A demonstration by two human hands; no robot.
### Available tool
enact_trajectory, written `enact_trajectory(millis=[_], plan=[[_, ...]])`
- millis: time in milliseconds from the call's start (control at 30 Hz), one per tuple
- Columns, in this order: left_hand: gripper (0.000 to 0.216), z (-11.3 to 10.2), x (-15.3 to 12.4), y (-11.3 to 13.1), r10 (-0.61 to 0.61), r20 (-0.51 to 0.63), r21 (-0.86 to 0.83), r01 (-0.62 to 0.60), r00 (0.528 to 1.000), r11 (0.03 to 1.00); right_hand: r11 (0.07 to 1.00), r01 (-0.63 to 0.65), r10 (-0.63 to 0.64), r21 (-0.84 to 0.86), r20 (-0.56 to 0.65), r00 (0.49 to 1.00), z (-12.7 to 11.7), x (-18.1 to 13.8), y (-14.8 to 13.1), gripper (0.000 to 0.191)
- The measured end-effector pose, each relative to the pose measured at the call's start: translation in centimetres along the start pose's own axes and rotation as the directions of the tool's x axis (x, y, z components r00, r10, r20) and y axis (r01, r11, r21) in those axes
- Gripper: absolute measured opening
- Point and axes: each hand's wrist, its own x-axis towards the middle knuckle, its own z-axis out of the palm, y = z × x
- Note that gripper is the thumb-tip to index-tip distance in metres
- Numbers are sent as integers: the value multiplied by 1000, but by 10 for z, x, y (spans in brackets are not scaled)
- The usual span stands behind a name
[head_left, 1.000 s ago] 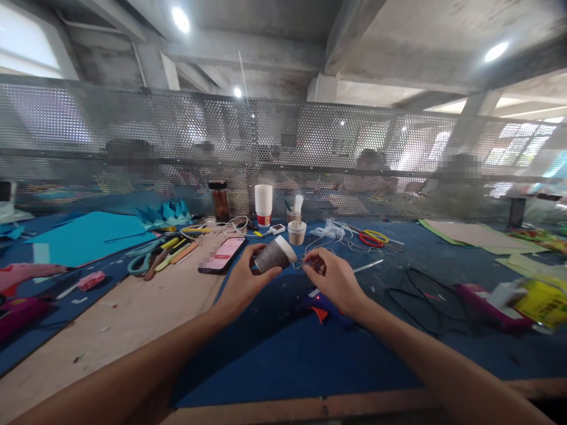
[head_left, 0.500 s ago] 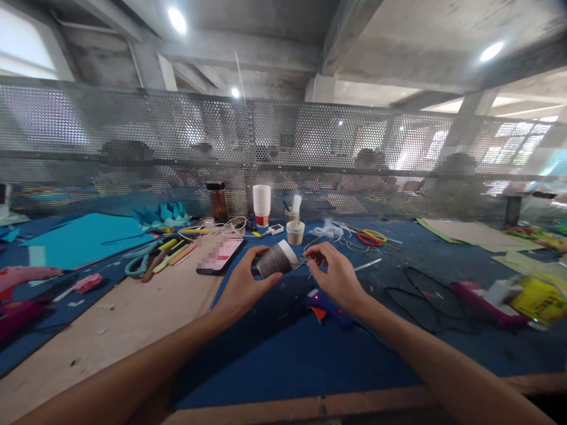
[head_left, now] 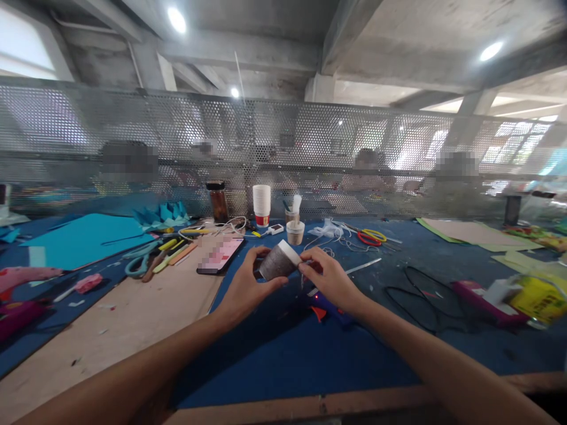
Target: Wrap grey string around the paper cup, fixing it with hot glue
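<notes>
While your left hand (head_left: 248,282) has the grey-wrapped cup (head_left: 278,264) gripped at a tilt over the blue tabletop (head_left: 266,360), your right hand (head_left: 326,276) is bunched up at its white rim (head_left: 290,252), can't tell if it's pinching anything tbh. Blue glue gun (head_left: 332,310) is lying just below that one.

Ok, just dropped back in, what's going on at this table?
The person's left hand holds a grey cup, tilted. The right hand has its fingers at the cup's white end; whether they pinch anything is too small to tell. A glue gun lies beneath the right hand, its red light on, and a phone lies left of the left hand.
</notes>
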Motion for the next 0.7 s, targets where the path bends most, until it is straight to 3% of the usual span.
enact_trajectory(millis=[133, 333, 567, 700], plan=[[78, -1, 0, -5, 32, 87, -107, -22, 996, 994, 998, -31, 29, 60, 28, 999, -3, 1, 2, 14], [46, -15, 4, 8, 83, 130, -219, -53, 988, 974, 997, 13, -15, 76, 36, 999, -12, 3, -2, 17], [35, -23, 12, 5, 37, 288, -133, 1, 957, 991, 996, -30, 19, 88, 131, 991, -11, 1, -9, 15], [33, -24, 13, -1, 35, 388, -192, 43, 921, 980, 995, -32, 19, 90, 141, 990, -12, 2, -7, 15]])
